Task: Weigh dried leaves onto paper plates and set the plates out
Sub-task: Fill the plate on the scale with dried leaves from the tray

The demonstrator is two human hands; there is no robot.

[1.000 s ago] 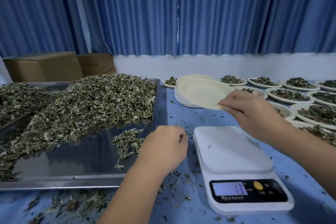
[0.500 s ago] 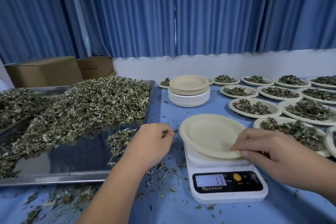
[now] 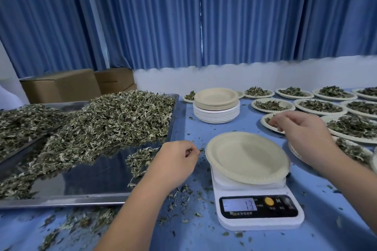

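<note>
One empty paper plate [image 3: 246, 157] lies on the one scale [image 3: 259, 212]. The right hand [image 3: 306, 134] hovers just beyond it, fingers loose, holding nothing. The left hand [image 3: 175, 163] is curled at the edge of the tray [image 3: 61, 203] of dried leaves [image 3: 114, 120]; whether it holds anything I cannot tell. One plate stack [image 3: 216, 112] stands behind.

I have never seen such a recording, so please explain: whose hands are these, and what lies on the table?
No machine: a person wears a camera on the head, looking down at their own hands. On the blue table are a metal tray of dried leaves, a white scale reading 13 with an empty paper plate on it, a stack of spare plates and many filled plates. The right hand hovers, holding nothing. The left hand is curled by the tray; whether it holds leaves is unclear.
</note>
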